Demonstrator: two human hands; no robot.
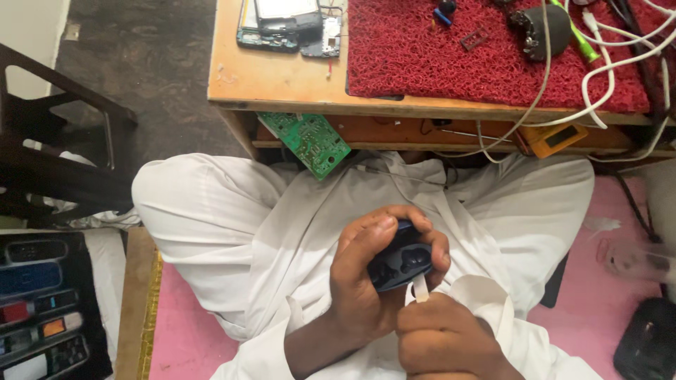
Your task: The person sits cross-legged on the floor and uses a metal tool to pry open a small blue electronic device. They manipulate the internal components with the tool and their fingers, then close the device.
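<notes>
I am holding a small dark blue case (400, 262) over my lap, near the middle of the view. My left hand (366, 281) is wrapping it, fingers (431, 243) curled over its far edge, thumb along its left side. My right hand (440, 338) is pinching a thin pale strip (420, 288), its tip touching the case's near edge. Farther off, a green circuit board (310, 143) is hanging under the worktop (282, 77), whose red mat (451, 56) is carrying white cables (605, 67).
</notes>
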